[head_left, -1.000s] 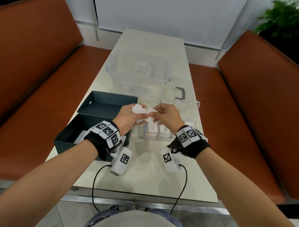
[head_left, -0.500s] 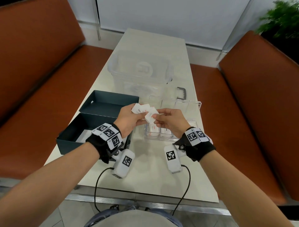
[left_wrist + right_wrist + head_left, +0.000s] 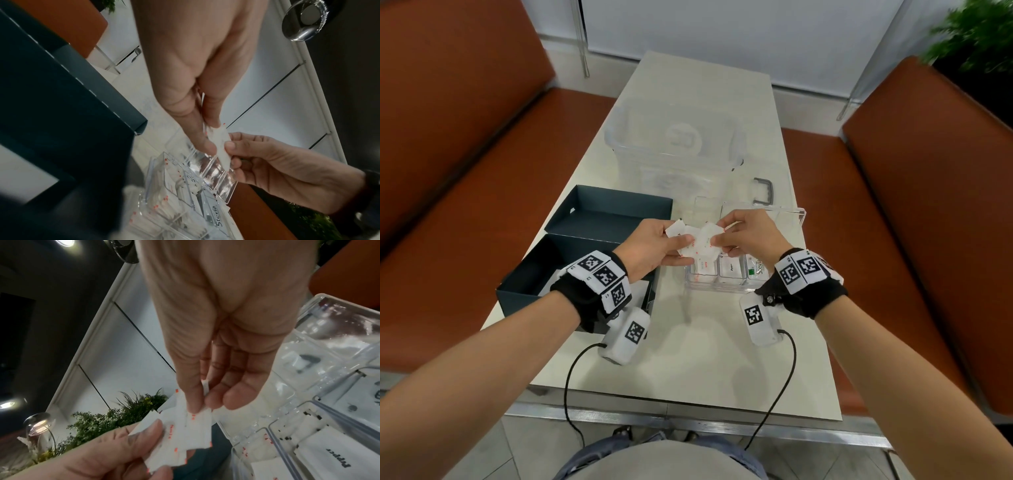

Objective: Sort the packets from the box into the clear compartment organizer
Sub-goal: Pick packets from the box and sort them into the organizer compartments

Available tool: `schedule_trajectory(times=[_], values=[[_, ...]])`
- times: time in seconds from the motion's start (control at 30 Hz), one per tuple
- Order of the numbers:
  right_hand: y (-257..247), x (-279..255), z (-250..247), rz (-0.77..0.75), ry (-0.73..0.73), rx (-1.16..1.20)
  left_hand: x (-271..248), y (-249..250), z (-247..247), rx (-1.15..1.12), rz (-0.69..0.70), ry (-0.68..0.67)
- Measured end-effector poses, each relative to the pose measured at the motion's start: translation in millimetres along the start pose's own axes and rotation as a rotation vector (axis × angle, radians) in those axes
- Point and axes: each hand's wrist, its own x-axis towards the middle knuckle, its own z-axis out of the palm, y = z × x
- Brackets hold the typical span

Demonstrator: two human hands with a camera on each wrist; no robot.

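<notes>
**Both hands on a fan of packets above the organizer**

Nearest me, my two forearms reach over the surface, each wrist wrapped in a black band with printed markers. My left hand grips a fan of white packets with small red marks, thumb pressed on top and fingers curled beneath. My right hand pinches one packet of that fan between thumb and forefinger; its other fingers hang loosely. The right wrist view shows this pinch plainly, on the top edge of the sheaf.

Just under the hands sits the clear organizer, its lid raised behind it. White packets already lie in its near compartments, one marked in red, one with dark print, one reading "Stevia".

To the left, touching the surface edge, the dark box stands open with something white lying inside; its lid lies just beyond it.

Farther off stands a large clear tub. Brown benches flank both sides.
</notes>
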Motion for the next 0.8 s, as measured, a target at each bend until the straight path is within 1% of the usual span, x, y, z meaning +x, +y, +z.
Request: schedule_trajectory(times=[0.07, 0.13, 0.27, 0.37, 0.47, 0.67, 0.8], values=[[-1, 1, 2, -0.004, -0.032, -0.049, 0, 0, 0, 0.032, 0.011, 0.017], [-2, 1, 5, -0.023, -0.031, -0.048, 1, 0, 1, 0.041, 0.021, 0.035], [-1, 1, 11, -0.092, 0.045, 0.005, 3, 1, 3, -0.001, 0.022, 0.058], [0, 2, 15, -0.145, 0.121, -0.047, 4, 1, 3, -0.016, 0.023, 0.065], [0, 3, 19, -0.157, 0.155, -0.066, 4, 1, 4, -0.019, 0.023, 0.082], [1, 4, 24, -0.138, 0.161, 0.018, 5, 3, 8, -0.021, 0.030, 0.083], [1, 6, 22, -0.123, 0.100, -0.010, 5, 4, 10, -0.002, 0.028, 0.091]])
